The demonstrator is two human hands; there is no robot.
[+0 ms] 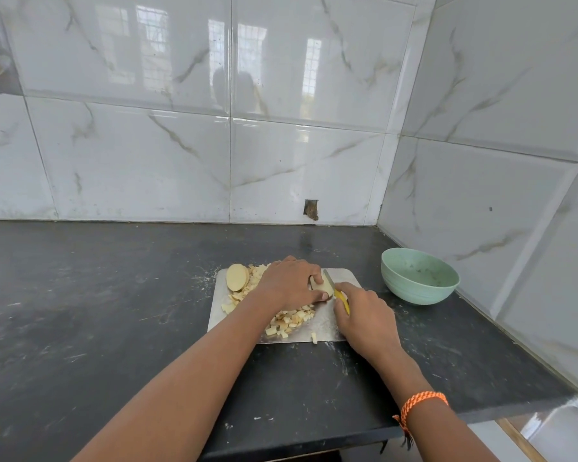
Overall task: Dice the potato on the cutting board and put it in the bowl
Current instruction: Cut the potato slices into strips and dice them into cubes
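Steadying potato (321, 284): left hand (289, 281) pinches it on board (317, 328); right hand (364, 311) grips knife (337, 291). Firm, wet-slippery, likely rolls; hold flat-side down.

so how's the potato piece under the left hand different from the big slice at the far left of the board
The potato piece is gripped by the left hand with the knife blade against it; the big slice lies untouched, leaning on diced bits.
The held piece is mostly hidden by fingers; the slice shows a full, broad oval cut face.
Both are pale yellow, undiced, and on the cutting board.
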